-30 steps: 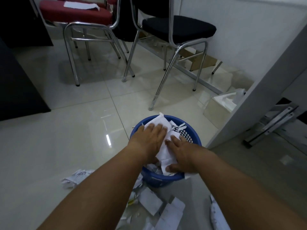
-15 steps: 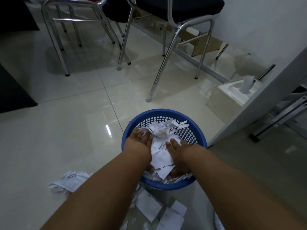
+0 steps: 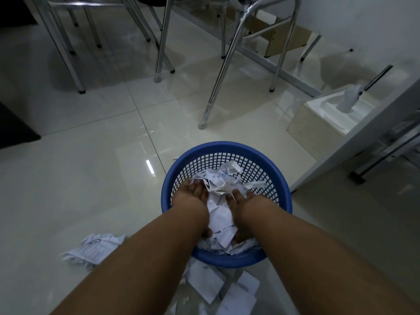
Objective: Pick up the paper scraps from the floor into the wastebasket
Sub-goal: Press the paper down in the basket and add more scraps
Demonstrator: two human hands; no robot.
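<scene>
A round blue mesh wastebasket point(image 3: 225, 146) stands on the pale tiled floor, partly filled with white paper scraps. Both my hands are down inside it. My left hand point(image 3: 193, 196) and my right hand point(image 3: 244, 201) face each other with a bundle of paper scraps point(image 3: 219, 212) pressed between the palms, and my thumbs are tucked under it. More scraps lie on the floor: a crumpled printed wad point(image 3: 93, 248) left of my left forearm, and flat white pieces point(image 3: 204, 283) just in front of the basket, between my arms.
Chrome chair legs point(image 3: 213, 92) stand just beyond the basket. A tissue box point(image 3: 327, 114) sits at the right beside a slanted white panel point(image 3: 363, 133). A cardboard box point(image 3: 288, 39) lies against the far wall. Something black point(image 3: 13, 126) is at the left edge.
My hands have gone from holding the bundle above the rim to deep inside the basket with it. The view has tilted down and moved closer.
</scene>
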